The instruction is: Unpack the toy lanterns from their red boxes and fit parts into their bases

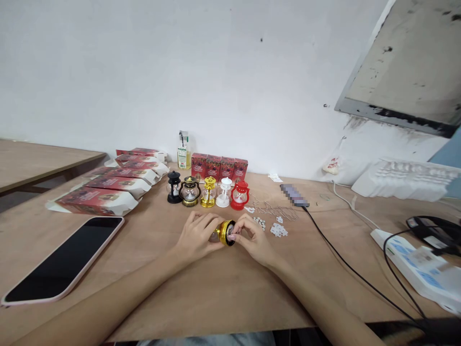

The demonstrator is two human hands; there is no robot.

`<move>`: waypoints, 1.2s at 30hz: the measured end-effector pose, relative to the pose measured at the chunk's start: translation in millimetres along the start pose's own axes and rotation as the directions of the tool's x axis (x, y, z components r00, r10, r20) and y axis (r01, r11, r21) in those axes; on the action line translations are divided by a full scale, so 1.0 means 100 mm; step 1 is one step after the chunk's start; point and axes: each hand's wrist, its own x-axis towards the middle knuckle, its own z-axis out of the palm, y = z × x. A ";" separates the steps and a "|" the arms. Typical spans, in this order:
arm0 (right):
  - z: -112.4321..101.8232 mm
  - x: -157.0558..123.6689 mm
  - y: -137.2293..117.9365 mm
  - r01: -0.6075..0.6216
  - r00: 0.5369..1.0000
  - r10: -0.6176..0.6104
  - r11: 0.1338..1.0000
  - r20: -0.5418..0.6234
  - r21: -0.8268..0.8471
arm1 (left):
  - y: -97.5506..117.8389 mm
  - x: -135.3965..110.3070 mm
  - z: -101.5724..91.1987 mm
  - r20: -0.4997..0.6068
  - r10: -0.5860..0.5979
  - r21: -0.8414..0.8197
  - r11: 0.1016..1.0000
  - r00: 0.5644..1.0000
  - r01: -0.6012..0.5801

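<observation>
My left hand (199,237) is wrapped round the clear body of a small gold lantern (225,232) that lies on its side over the wooden table (201,293). The fingers of my right hand (252,236) pinch at the lantern's gold and black base end. Just behind stand several little lanterns in a row: black (174,187), bronze (189,191), gold (208,192), white (224,192) and red (239,195). To the right of my hands lie small white parts (278,230) and thin wire hooks (273,209).
A phone in a pink case (64,260) lies at the left. Flat red and white boxes (108,192) are stacked behind it; upright red boxes (219,168) and a bottle (184,152) stand by the wall. A black cable (345,266) and a white power strip (419,269) cross the right side.
</observation>
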 end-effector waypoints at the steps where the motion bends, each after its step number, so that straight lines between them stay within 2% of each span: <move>1: 0.01 0.00 0.01 0.004 1.000 -0.004 1.000 -0.011 0.007 | 0.00 0.00 0.00 -0.003 -0.007 0.000 1.000 1.000 0.007; 9: 0.04 -0.01 0.13 0.001 0.999 0.003 0.997 -0.042 0.083 | -0.01 -0.01 0.01 0.000 -0.015 0.004 1.000 1.000 0.015; 14: 0.02 0.00 0.08 -0.043 0.999 0.045 0.993 -0.013 0.110 | 0.00 -0.01 0.01 0.014 -0.004 0.010 1.000 1.000 0.004; 19: 0.01 0.01 0.04 -0.050 0.999 0.049 0.997 0.019 0.063 | -0.01 -0.01 0.02 0.012 0.010 0.013 1.000 1.000 -0.010; 26: 0.08 -0.01 0.12 -0.002 0.997 0.008 0.997 -0.075 0.079 | -0.01 -0.01 0.02 0.005 -0.034 0.019 0.999 0.999 0.034; 36: 0.04 0.00 0.11 -0.040 0.999 0.041 0.995 -0.009 0.093 | 0.00 -0.02 0.02 0.030 -0.017 0.020 1.000 0.999 0.016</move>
